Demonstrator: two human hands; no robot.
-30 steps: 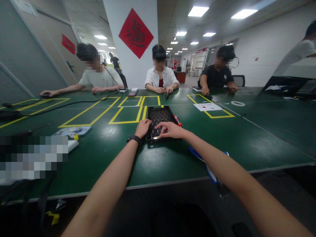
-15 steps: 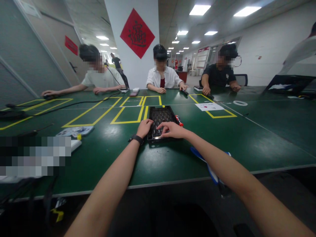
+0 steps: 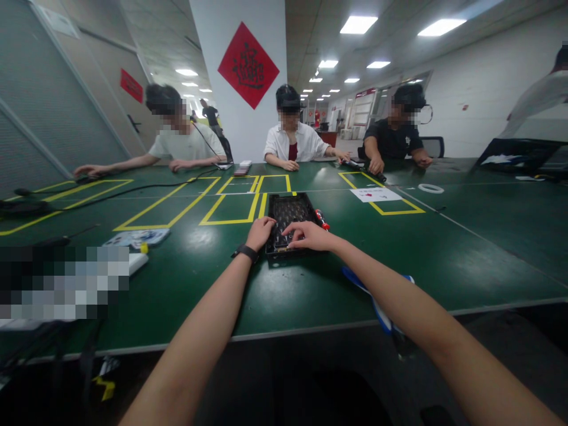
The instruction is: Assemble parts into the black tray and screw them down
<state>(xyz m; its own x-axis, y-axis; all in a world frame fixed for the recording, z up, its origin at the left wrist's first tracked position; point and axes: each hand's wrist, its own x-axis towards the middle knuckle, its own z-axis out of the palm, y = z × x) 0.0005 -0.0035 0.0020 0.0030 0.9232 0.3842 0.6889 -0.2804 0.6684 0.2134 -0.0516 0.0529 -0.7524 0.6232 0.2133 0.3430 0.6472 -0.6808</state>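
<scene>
A shallow black tray lies on the green table in front of me, with several small metal pieces in it, too small to name. My left hand is at its near left side, fingers closed over the rim. A dark band circles my left wrist. My right hand reaches in over the tray from the right. Its thumb and index finger are bent and apart, with nothing visible between them, close above the small pieces. Beside the tray's right edge lies a red-handled tool, partly hidden behind my right hand.
Yellow tape marks rectangles on the table. A blue and white object lies under my right forearm. Toward the right are a printed sheet and a white ring. Three people sit across the table; a black cable runs at left.
My hands and the tray hold nearly the same positions; the view has shifted slightly. Across the table, the middle person's hand has moved a little to the right.
</scene>
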